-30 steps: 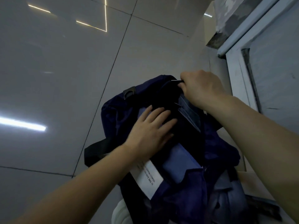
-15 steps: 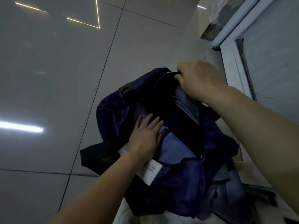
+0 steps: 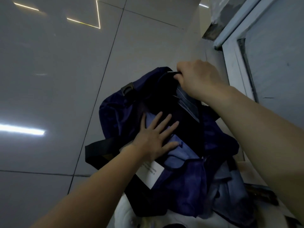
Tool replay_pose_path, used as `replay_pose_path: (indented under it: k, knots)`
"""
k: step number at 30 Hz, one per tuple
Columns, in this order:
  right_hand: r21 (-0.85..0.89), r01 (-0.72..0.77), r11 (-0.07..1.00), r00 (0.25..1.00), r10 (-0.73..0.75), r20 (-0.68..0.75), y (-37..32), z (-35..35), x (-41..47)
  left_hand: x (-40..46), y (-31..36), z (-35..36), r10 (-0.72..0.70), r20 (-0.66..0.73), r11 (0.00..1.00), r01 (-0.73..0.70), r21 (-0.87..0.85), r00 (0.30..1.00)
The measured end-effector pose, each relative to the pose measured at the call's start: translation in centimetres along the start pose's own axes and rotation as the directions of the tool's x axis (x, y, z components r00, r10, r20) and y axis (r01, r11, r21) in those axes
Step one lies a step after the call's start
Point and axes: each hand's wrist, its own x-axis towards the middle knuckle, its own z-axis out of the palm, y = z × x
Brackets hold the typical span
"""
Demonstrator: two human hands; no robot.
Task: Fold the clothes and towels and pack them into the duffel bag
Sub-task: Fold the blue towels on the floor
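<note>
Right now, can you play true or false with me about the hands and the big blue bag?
1. The left hand lies flat with straight fingers on light blue cloth inside the duffel bag. True.
2. The right hand is open and touches nothing. False: it grips the far edge of the bag's opening.
3. A white label with small print shows near the left wrist. True.
4. The bag sits on a green carpet. False: beside it is a shiny pale tiled floor.
5. The bag is zipped shut. False: it is open, with cloth showing inside.
</note>
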Motion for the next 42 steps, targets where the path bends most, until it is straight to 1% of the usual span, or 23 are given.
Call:
replay_pose_path:
  k: [1, 2, 3, 6, 8, 11, 12, 14, 16, 17, 19, 20, 21, 23, 24, 26, 27, 29, 32, 34, 37, 40, 42]
  knots:
    - [0.005, -0.001, 1.0, 1.0, 0.001, -0.006, 0.0, 0.0, -0.1, -0.8, 0.0, 0.4, 0.02, -0.066, 1.0, -0.019, 0.016, 0.998]
    - [0.011, -0.004, 1.0, 1.0, 0.005, -0.012, 0.0, 0.0, -0.3, -1.5, 0.0, 0.9, 0.019, -0.1, 1.0, -0.018, 0.004, 0.995]
    - [0.014, -0.012, 1.0, 1.0, 0.012, -0.02, 0.0, 0.0, -0.6, -1.8, 0.0, 1.4, 0.005, -0.097, 1.0, -0.008, -0.028, 0.995]
    - [0.051, -0.029, 0.998, 0.999, 0.031, -0.04, 0.1, 0.1, -2.0, -1.3, -0.2, 1.8, -0.059, 0.02, 0.987, 0.061, -0.15, 0.998]
    - [0.081, -0.04, 0.996, 0.999, 0.041, -0.009, 0.6, 0.4, -3.5, -0.5, 0.1, 1.3, -0.081, 0.078, 0.978, 0.094, -0.186, 0.994]
    - [0.077, -0.063, 0.995, 0.996, 0.057, 0.074, 1.5, 1.2, -5.6, 0.1, 1.0, 1.5, -0.179, 0.044, 0.965, 0.184, -0.188, 0.983]
    - [0.093, -0.079, 0.993, 0.994, 0.072, 0.077, 1.8, 1.5, -6.0, 0.3, 1.2, 1.6, -0.214, 0.028, 0.958, 0.215, -0.188, 0.976]
    - [0.149, -0.119, 0.982, 0.992, 0.112, 0.057, 2.1, 2.0, -6.6, 0.5, 1.6, 1.4, -0.232, 0.04, 0.958, 0.235, -0.165, 0.972]
    - [0.22, -0.164, 0.962, 0.986, 0.155, 0.056, 2.0, 2.0, -7.2, -0.1, 1.4, 0.7, -0.179, 0.041, 0.969, 0.183, -0.165, 0.983]
    - [0.265, -0.188, 0.946, 0.982, 0.179, 0.058, 1.8, 2.0, -7.7, -0.9, 1.2, 0.3, -0.128, 0.011, 0.98, 0.128, -0.15, 0.992]
    - [0.335, -0.213, 0.918, 0.976, 0.218, 0.024, 1.5, 1.8, -9.2, -2.7, 0.9, -0.6, -0.001, -0.155, 0.997, -0.011, -0.074, 0.988]
    - [0.354, -0.224, 0.908, 0.971, 0.239, -0.001, 1.3, 1.5, -10.1, -3.8, 1.0, -1.3, 0.062, -0.239, 0.997, -0.073, -0.038, 0.969]
    - [0.374, -0.241, 0.896, 0.963, 0.268, -0.022, 1.0, 1.2, -11.1, -5.2, 1.0, -2.1, 0.128, -0.283, 0.99, -0.139, -0.017, 0.951]
    - [0.468, -0.254, 0.846, 0.946, 0.319, -0.063, 0.2, 0.3, -13.4, -8.0, 0.8, -4.5, 0.242, -0.308, 0.97, -0.239, 0.046, 0.92]
    - [0.529, -0.251, 0.81, 0.938, 0.339, -0.073, -0.3, -0.1, -14.6, -9.5, 0.7, -6.0, 0.272, -0.294, 0.962, -0.255, 0.096, 0.916]
    - [0.601, -0.249, 0.76, 0.932, 0.357, -0.066, -1.4, -1.0, -16.6, -12.1, 0.4, -9.2, 0.275, -0.232, 0.952, -0.23, 0.201, 0.933]
    - [0.609, -0.244, 0.755, 0.938, 0.343, -0.049, -2.1, -1.6, -17.4, -13.5, 0.5, -10.8, 0.244, -0.172, 0.95, -0.2, 0.24, 0.954]
    - [0.617, -0.212, 0.758, 0.965, 0.26, 0.012, -3.7, -3.4, -18.3, -15.9, 0.7, -13.8, 0.16, -0.06, 0.94, -0.133, 0.314, 0.985]
    - [0.595, -0.116, 0.795, 0.991, 0.051, 0.125, -6.7, -7.6, -18.7, -19.7, 1.6, -18.0, 0.115, 0.05, 0.898, -0.125, 0.422, 0.992]
    - [0.587, -0.026, 0.809, 0.986, -0.074, 0.147, -9.1, -10.8, -18.5, -22.1, 2.4, -21.1, 0.103, 0.094, 0.852, -0.136, 0.506, 0.99]
    - [0.512, 0.092, 0.854, 0.957, -0.219, 0.193, -12.9, -15.4, -17.6, -26.0, 3.0, -25.3, 0.032, 0.107, 0.806, -0.089, 0.585, 0.994]
    - [0.386, 0.242, 0.89, 0.903, -0.352, 0.245, -17.9, -20.1, -16.7, -31.6, 2.2, -28.2, -0.066, 0.002, 0.821, 0.054, 0.568, 0.998]
    - [0.31, 0.352, 0.883, 0.844, -0.443, 0.303, -22.2, -22.8, -16.4, -36.7, 0.4, -29.3, -0.182, -0.014, 0.817, 0.159, 0.554, 0.983]
